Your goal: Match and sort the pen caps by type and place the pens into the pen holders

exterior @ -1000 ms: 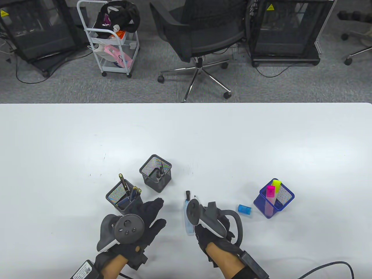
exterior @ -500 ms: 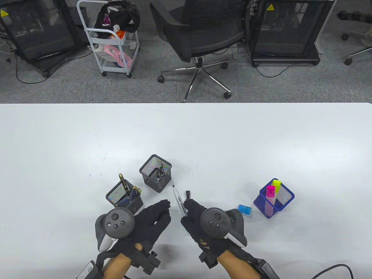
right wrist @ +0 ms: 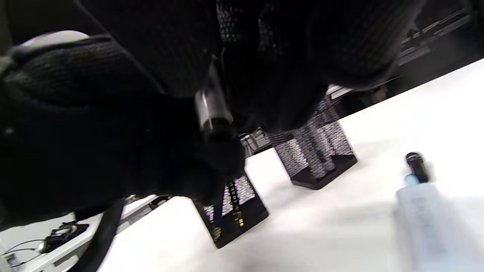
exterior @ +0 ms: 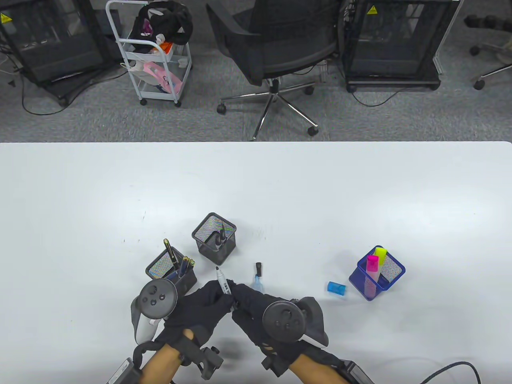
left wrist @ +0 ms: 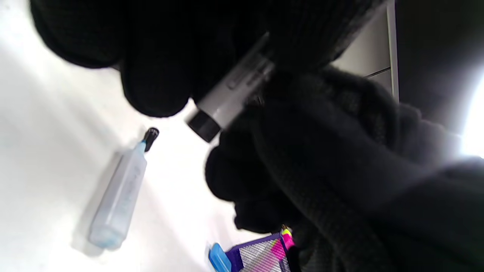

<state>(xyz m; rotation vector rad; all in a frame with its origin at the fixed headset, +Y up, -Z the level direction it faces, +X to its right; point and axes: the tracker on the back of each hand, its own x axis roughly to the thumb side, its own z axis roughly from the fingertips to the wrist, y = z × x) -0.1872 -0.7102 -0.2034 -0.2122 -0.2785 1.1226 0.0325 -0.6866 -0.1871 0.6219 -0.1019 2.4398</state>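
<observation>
- Both hands, left [exterior: 198, 310] and right [exterior: 250, 306], pinch one marker [exterior: 222, 281] just above the bench [exterior: 280, 192].
- Two black holders [exterior: 214, 238] stand just beyond it.
- Uncapped blue highlighter [exterior: 258, 283] lies beside; blue cap [exterior: 336, 289] near the blue holder [exterior: 378, 272].

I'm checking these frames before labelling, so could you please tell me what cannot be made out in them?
- Marker: in the table view the left hand and right hand cover its rear; only the tip shows.
- Light-blue pen: in the table view the right hand hides its lower end.
- Print on the marker: blurred in the left wrist view.
- Pens in the black holders: too small to tell types.
</observation>
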